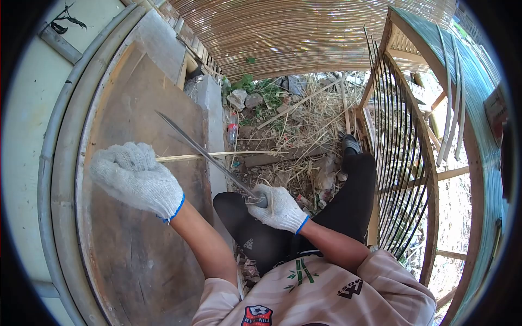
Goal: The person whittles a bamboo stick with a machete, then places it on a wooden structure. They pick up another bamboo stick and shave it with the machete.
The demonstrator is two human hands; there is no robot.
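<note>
My left hand (136,176), in a white knitted glove with a blue cuff, is closed around one end of a thin pale bamboo strip (182,157). The strip runs out to the right, over the board's edge. In my right hand (277,208), gloved the same way, is the grip of a long knife (185,135). Its blade slants up and to the left, and crosses the strip near the middle of the view. Inside the left glove the strip's end is hidden.
A worn brown wooden board (157,250) lies at the left beside a concrete ledge (216,130). Cut straw and a plastic bottle (232,129) litter the ground. To the right stands a wooden rack (432,217) with dark rods; a woven bamboo screen (283,38) hangs behind.
</note>
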